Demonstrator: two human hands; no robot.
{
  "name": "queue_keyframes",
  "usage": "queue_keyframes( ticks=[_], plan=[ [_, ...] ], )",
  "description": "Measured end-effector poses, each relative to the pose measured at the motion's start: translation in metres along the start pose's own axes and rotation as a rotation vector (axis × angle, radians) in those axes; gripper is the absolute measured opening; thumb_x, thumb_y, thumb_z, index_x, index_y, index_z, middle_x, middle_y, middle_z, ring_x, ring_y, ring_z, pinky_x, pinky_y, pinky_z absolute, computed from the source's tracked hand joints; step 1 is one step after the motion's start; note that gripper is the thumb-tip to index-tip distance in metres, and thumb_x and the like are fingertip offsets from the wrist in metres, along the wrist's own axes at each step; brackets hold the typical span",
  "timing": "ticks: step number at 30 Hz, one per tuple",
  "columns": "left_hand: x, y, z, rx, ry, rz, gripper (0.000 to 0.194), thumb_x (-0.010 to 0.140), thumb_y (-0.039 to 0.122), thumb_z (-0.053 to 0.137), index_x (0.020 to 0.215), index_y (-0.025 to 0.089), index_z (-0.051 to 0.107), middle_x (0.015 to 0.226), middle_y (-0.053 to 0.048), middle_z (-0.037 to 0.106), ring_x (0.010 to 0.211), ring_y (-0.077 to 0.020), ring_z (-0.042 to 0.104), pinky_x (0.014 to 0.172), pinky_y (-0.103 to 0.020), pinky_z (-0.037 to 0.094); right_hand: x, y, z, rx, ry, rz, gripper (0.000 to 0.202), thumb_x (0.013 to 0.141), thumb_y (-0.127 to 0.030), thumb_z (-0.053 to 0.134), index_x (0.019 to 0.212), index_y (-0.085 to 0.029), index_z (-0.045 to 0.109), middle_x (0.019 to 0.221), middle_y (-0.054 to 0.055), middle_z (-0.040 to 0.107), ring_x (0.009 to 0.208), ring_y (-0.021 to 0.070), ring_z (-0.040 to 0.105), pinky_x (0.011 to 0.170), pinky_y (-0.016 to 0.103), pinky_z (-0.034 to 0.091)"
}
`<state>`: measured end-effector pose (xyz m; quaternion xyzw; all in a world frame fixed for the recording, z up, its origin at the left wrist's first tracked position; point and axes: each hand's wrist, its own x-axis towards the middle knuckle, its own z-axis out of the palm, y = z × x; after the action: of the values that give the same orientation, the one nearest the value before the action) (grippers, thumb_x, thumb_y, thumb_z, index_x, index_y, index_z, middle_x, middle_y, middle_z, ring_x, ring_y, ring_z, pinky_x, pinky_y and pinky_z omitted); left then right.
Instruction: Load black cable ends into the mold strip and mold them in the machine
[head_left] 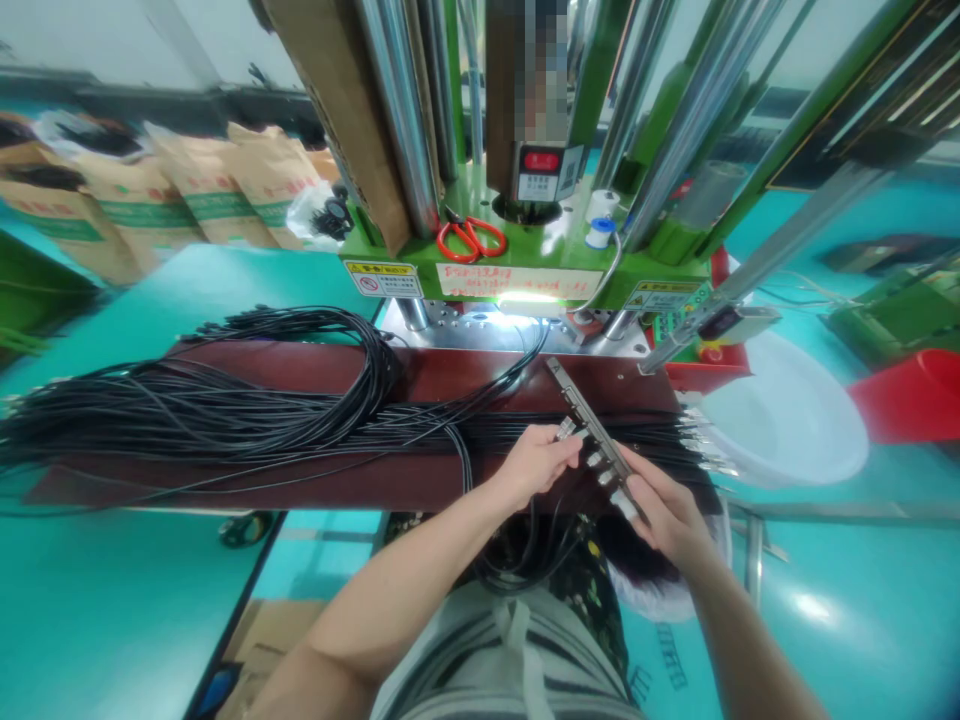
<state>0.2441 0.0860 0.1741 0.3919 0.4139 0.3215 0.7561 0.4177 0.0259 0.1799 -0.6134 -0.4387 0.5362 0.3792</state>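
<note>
Two hands (534, 464): right (664, 512) gripping metal bar (598, 434), left pinching connector (565, 429).

"A" (556, 368) on metal bar (591, 421), ban-sign (367, 285) on press (536, 255)

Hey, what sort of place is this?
Probably a factory workshop. There's a green machine with warning labels, many black cables on a brown board, and paper sacks in the background.

1 camera, worn on the head, looks forward and steeply down over the lap (510, 655). The left hand (538, 462) and right hand (667, 510) sit close below; the brown surface (322, 486) crosses mid-view, with the green machine (529, 243) just beyond.
</note>
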Motion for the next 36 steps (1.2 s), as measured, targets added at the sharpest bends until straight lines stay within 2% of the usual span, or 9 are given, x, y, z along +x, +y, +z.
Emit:
queue_keyframes(
  ticks=[3,10,15,18,22,24,26,29,36],
  plan=[
    [-0.001,0.0,-0.001,0.004,-0.008,0.002,0.034,0.072,0.044,0.058,0.057,0.016,0.046,0.035,0.01,0.027,0.03,-0.0016,0.017,0.031,-0.017,0.01,-0.003,-0.003,0.004,-0.003,0.045,0.018,0.048,0.078,-0.043,0.055,0.121,-0.022,0.055,0.064,-0.001,0.054,0.04,0.0043,0.032,0.033,0.016,0.026],
    [0.002,0.002,-0.002,-0.023,-0.056,-0.006,0.033,0.072,0.043,0.059,0.057,0.016,0.046,0.034,0.01,0.027,0.03,-0.0016,0.016,0.031,-0.017,0.009,-0.002,-0.006,0.001,0.026,0.012,0.041,0.049,0.079,-0.044,0.053,0.122,-0.021,0.054,0.069,0.001,0.056,0.042,0.0046,0.033,0.034,0.015,0.026],
    [0.0,-0.002,-0.001,0.024,-0.013,0.017,0.033,0.073,0.043,0.057,0.057,0.016,0.047,0.034,0.01,0.028,0.029,-0.0018,0.018,0.031,-0.017,0.011,0.002,0.001,-0.003,-0.122,-0.07,-0.048,0.051,0.077,-0.044,0.055,0.123,-0.021,0.054,0.076,0.004,0.06,0.046,0.0063,0.038,0.037,0.017,0.034],
    [0.0,-0.001,-0.002,0.061,-0.009,0.056,0.033,0.076,0.043,0.054,0.06,0.015,0.048,0.036,0.01,0.029,0.029,-0.0021,0.021,0.031,-0.016,0.015,0.002,0.001,-0.002,-0.061,-0.031,-0.011,0.05,0.078,-0.045,0.055,0.123,-0.022,0.054,0.075,0.003,0.06,0.043,0.0049,0.035,0.034,0.016,0.029],
    [0.001,0.007,-0.007,-0.009,0.155,0.281,0.033,0.079,0.048,0.048,0.069,0.016,0.047,0.046,0.007,0.041,0.036,-0.0054,0.039,0.035,-0.017,0.03,0.001,-0.002,-0.004,0.051,-0.032,0.03,0.051,0.079,-0.043,0.055,0.123,-0.018,0.053,0.057,-0.001,0.053,0.036,0.0037,0.029,0.031,0.016,0.02],
    [0.002,0.01,-0.009,-0.105,0.24,0.317,0.032,0.08,0.05,0.046,0.073,0.019,0.042,0.044,0.01,0.034,0.033,-0.0043,0.031,0.034,-0.016,0.026,0.003,-0.002,-0.006,0.061,-0.052,0.026,0.051,0.079,-0.043,0.055,0.123,-0.018,0.053,0.053,-0.002,0.051,0.034,0.0035,0.028,0.031,0.016,0.018],
    [0.002,0.01,-0.01,-0.123,0.238,0.265,0.032,0.081,0.052,0.043,0.077,0.021,0.037,0.043,0.012,0.027,0.031,-0.0031,0.02,0.032,-0.015,0.016,0.006,0.0,-0.009,0.057,-0.067,0.029,0.051,0.078,-0.044,0.055,0.123,-0.019,0.054,0.056,0.0,0.054,0.034,0.0035,0.029,0.031,0.017,0.02],
    [0.003,0.004,-0.008,0.015,0.207,0.214,0.029,0.083,0.05,0.042,0.077,0.022,0.033,0.048,0.012,0.032,0.035,-0.0029,0.021,0.037,-0.015,0.017,0.01,0.004,-0.011,0.034,-0.07,0.029,0.052,0.078,-0.045,0.055,0.123,-0.02,0.053,0.061,0.001,0.057,0.033,0.0032,0.029,0.03,0.017,0.021],
    [0.006,-0.006,-0.011,0.329,0.193,0.327,0.023,0.081,0.036,0.048,0.069,0.019,0.037,0.051,0.009,0.036,0.045,-0.0053,0.031,0.047,-0.018,0.027,0.01,0.007,-0.012,0.038,-0.108,-0.006,0.056,0.079,-0.045,0.054,0.126,-0.016,0.049,0.049,-0.003,0.049,0.031,0.0039,0.029,0.029,0.017,0.019]
  ],
)
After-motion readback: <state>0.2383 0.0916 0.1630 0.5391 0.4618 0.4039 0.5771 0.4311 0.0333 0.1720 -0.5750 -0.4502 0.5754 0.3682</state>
